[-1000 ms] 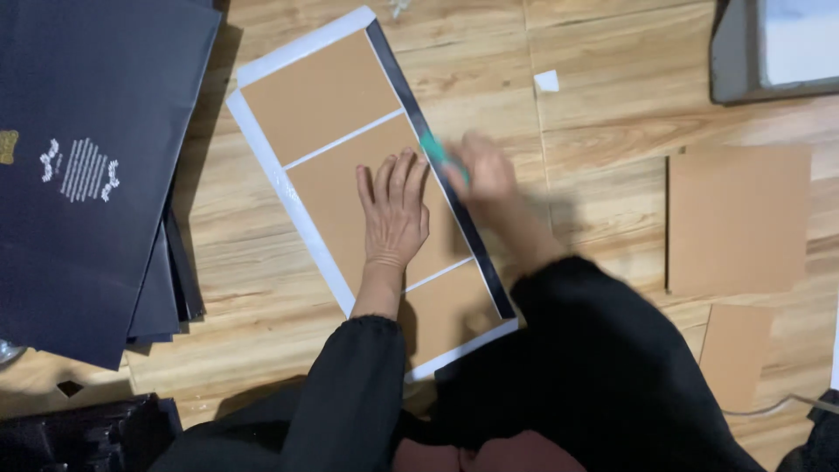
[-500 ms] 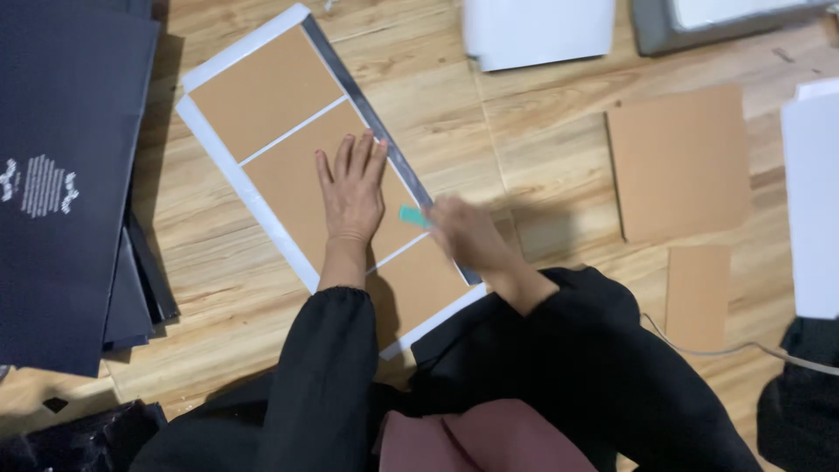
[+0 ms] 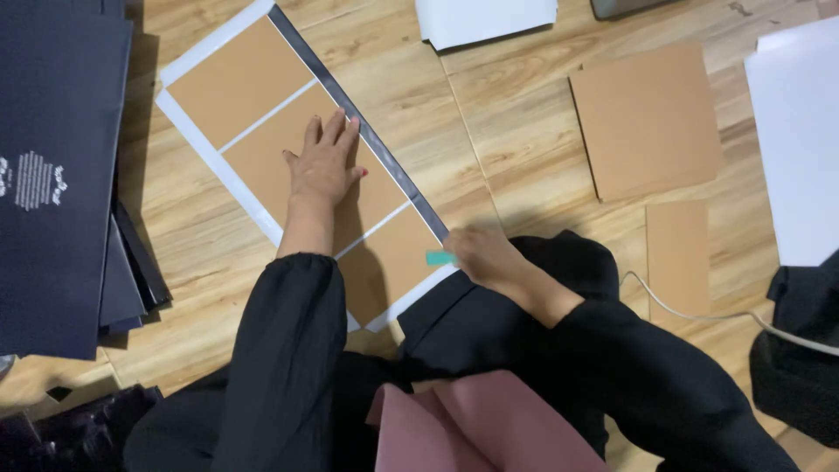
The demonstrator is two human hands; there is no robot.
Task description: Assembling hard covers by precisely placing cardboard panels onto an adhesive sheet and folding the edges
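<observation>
I am pressing my left hand (image 3: pixel 322 166) flat, fingers spread open, on the middle brown panel of a long white sheet (image 3: pixel 203 150) lying on the wooden floor (image 3: pixel 489 131). My right hand (image 3: pixel 482 255) is closing its fingers around a small green tool (image 3: pixel 440 258) at the sheet's near right edge, beside its dark strip (image 3: pixel 367 131)

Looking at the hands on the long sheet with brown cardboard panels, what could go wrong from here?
1. The left hand presses only the middle brown cardboard panel; the upper and lower panels of the long white-bordered sheet are free and might shift.
2. The right hand holds a small teal tool at the sheet's dark edge strip, near the lower corner; it could slip off the end.
</observation>
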